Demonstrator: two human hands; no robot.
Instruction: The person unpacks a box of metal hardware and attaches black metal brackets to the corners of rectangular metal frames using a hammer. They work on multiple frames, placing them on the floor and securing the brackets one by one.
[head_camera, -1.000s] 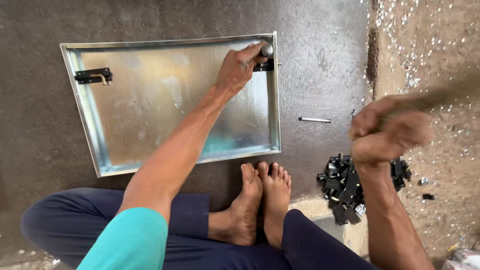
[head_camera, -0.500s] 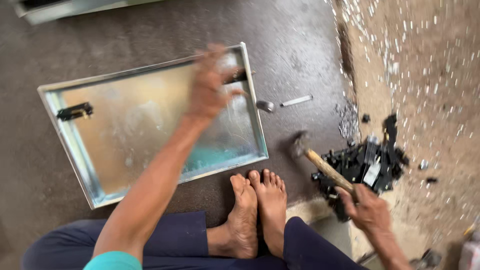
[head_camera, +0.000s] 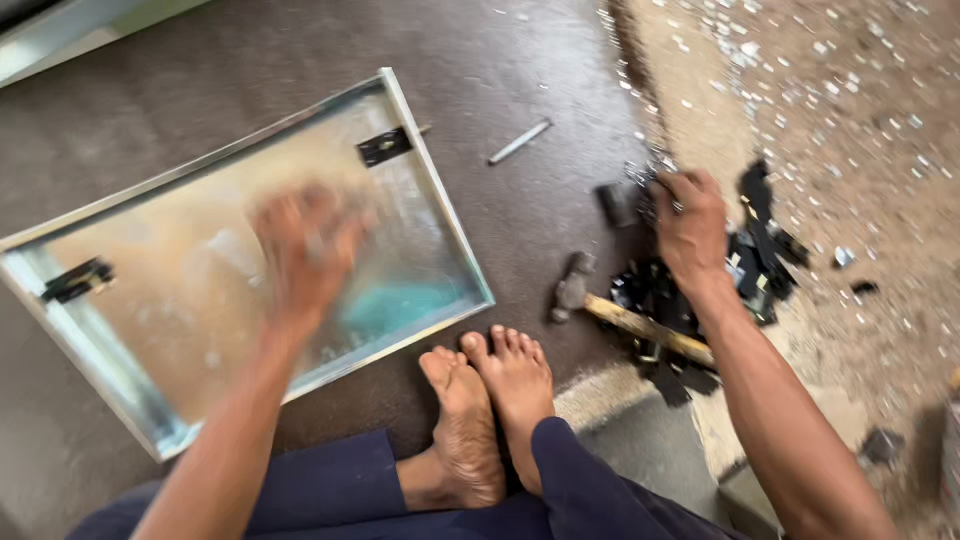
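Left hand (head_camera: 305, 245) blurred over metal tray (head_camera: 440, 235), grip unclear; right hand (head_camera: 690, 225) closed, picking among black clips (head_camera: 765, 255), hammer (head_camera: 625, 315) lying near

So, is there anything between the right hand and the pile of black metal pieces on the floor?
Nothing visible. The right hand is already on the pile of black pieces, fingers among them. The hammer lies beside it, under the forearm, not in the way. The left hand is blurred over the metal tray.

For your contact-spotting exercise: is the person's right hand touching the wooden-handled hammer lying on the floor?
Apart. The head view shows the right hand up on the pile of black metal pieces, while the wooden-handled hammer lies under the forearm.
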